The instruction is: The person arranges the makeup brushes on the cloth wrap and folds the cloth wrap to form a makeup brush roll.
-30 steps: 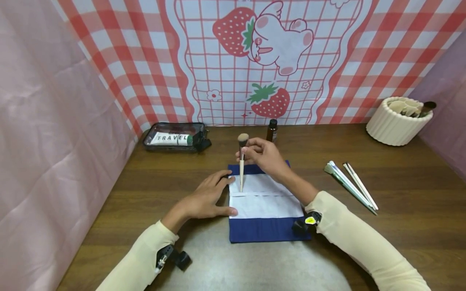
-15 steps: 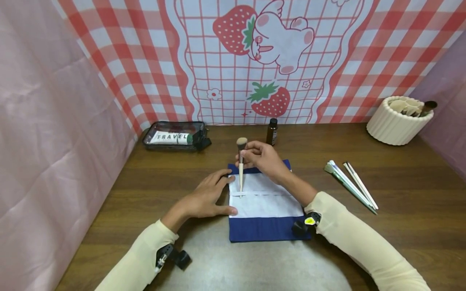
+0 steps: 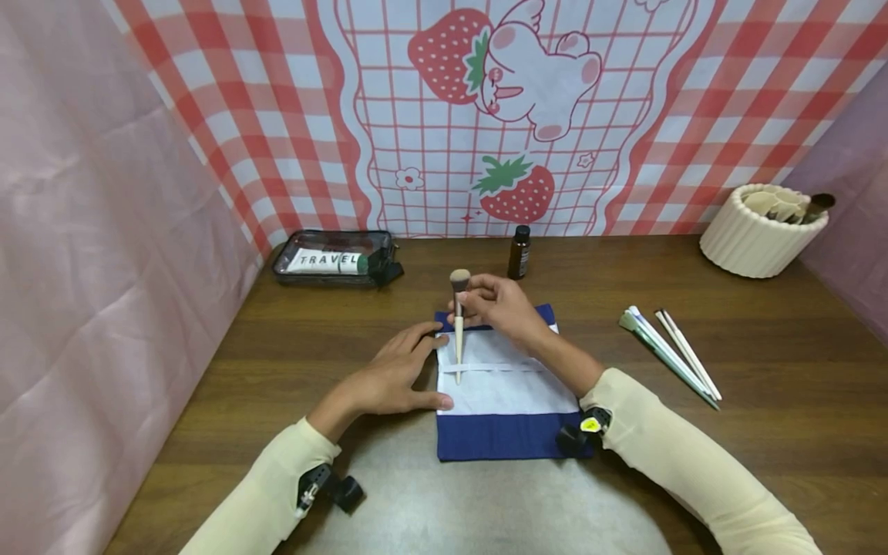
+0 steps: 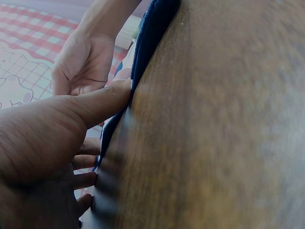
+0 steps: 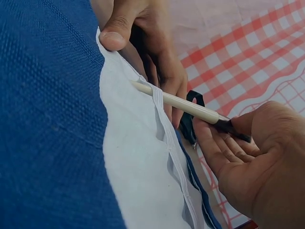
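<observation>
My right hand (image 3: pixel 501 307) pinches a makeup brush (image 3: pixel 459 327) between thumb and fingers, near its dark ferrule. The brush's bristles point away from me; its pale handle (image 5: pixel 186 105) passes under the white elastic band (image 5: pixel 164 124), its tip showing on the near side. Beneath lies an unrolled brush roll (image 3: pixel 509 438), navy at both ends with a white middle. My left hand (image 3: pixel 391 374) rests at the roll's left edge, fingers spread, thumb on the white cloth. In the left wrist view, the left thumb (image 4: pixel 107 98) lies over the navy edge (image 4: pixel 147 43).
Several slim brushes (image 3: pixel 669 358) lie to the right. A ribbed cream holder (image 3: pixel 752 239) with brushes stands at the back right. A dark bottle (image 3: pixel 519 254) stands behind the roll, and a clear black-trimmed pouch (image 3: pixel 333 262) with a white tube lies at the back left.
The brush has slid toward me under the elastic band, so its handle tip now shows below it. My right hand has come slightly nearer with it; the left hand has stayed put.
</observation>
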Tool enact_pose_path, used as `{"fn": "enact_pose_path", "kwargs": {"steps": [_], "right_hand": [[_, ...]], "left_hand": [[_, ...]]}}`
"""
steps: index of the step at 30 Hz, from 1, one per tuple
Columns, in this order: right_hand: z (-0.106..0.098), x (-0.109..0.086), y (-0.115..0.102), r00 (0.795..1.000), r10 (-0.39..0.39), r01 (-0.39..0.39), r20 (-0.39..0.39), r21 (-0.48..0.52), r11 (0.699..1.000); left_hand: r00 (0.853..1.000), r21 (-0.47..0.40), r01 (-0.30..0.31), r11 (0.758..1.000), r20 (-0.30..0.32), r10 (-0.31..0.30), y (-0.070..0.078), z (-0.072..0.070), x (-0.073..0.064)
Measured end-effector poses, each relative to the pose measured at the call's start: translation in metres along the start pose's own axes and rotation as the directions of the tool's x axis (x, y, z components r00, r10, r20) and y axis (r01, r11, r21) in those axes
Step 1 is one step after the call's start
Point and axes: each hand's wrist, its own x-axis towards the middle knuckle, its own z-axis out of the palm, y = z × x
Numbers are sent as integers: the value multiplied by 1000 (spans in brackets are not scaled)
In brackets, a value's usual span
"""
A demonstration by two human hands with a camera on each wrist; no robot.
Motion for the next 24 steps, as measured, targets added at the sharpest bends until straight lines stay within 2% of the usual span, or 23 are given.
{"fn": "enact_pose_path", "kwargs": {"steps": [4, 11, 24], "right_hand": [[-1, 0, -1, 1000, 22, -22, -12, -8, 1000], [-4, 1, -4, 998, 65, -63, -21, 63, 996], [-5, 2, -7, 995, 91, -93, -43, -38, 995]], "left_hand": [[1000, 6, 4, 1000, 10, -4, 0, 0, 0], [1000, 4, 11, 1000, 15, -11, 1, -1, -1], [999, 16, 30, 999, 21, -30, 1, 0, 0]]}}
